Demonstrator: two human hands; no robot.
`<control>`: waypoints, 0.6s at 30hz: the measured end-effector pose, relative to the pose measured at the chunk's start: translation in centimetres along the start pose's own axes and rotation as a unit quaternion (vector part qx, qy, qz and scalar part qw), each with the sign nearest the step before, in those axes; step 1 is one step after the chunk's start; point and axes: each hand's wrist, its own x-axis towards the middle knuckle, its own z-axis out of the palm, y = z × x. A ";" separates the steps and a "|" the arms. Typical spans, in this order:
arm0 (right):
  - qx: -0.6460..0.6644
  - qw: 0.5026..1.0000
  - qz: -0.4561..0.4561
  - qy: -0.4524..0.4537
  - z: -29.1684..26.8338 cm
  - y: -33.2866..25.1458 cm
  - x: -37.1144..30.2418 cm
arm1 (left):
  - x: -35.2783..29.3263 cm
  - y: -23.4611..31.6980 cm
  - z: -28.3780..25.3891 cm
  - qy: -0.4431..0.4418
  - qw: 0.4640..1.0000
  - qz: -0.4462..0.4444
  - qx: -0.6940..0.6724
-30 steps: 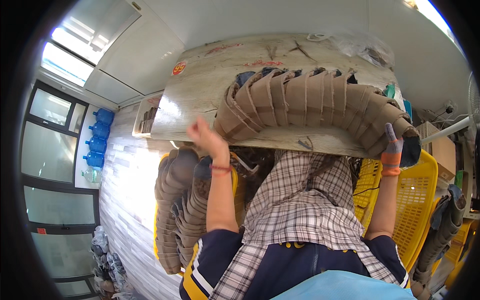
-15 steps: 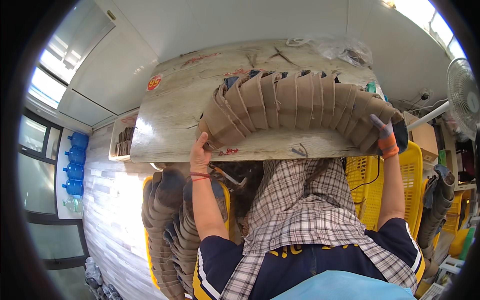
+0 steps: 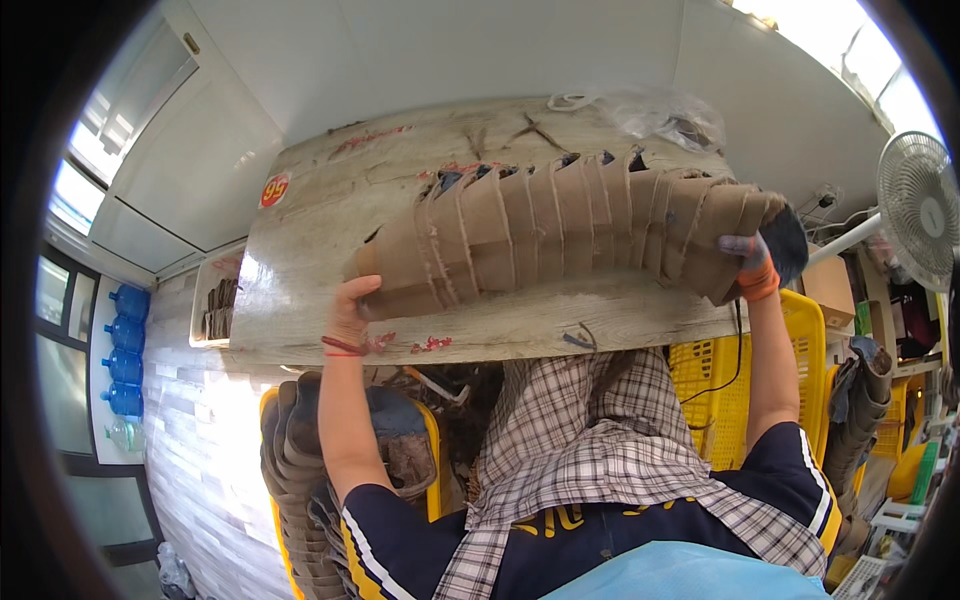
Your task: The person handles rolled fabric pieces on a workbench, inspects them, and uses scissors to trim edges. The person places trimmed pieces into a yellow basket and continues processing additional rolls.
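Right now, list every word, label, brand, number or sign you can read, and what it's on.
Round red sticker on the tabletop: a number, which I won't copy.
Red marks on the tabletop: unreadable.
Yellow lettering on the dark shirt: partly covered, unreadable.
Fan hub badge: too small to read.

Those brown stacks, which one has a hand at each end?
The long brown stack on the table: left hand at one end, gloved right hand at the other. No hand holds the other stacks.

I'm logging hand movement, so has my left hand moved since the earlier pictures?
Yes: the left hand has moved farther in over the table, away from its front edge.
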 end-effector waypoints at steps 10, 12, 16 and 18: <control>0.070 0.990 0.103 0.058 -11.8 12.2 5.2 | -2.3 0.3 -3.7 0.078 0.996 0.044 -0.026; 0.029 0.994 0.078 0.068 -10.3 11.3 5.2 | -2.8 1.3 0.0 0.056 0.997 0.037 -0.029; -0.050 0.996 0.017 0.067 -11.9 10.3 6.4 | -2.4 -0.1 0.6 0.084 0.996 0.011 0.010; -0.173 0.981 -0.087 0.004 -16.8 8.8 6.2 | -0.6 -0.6 2.1 0.059 0.996 0.057 0.024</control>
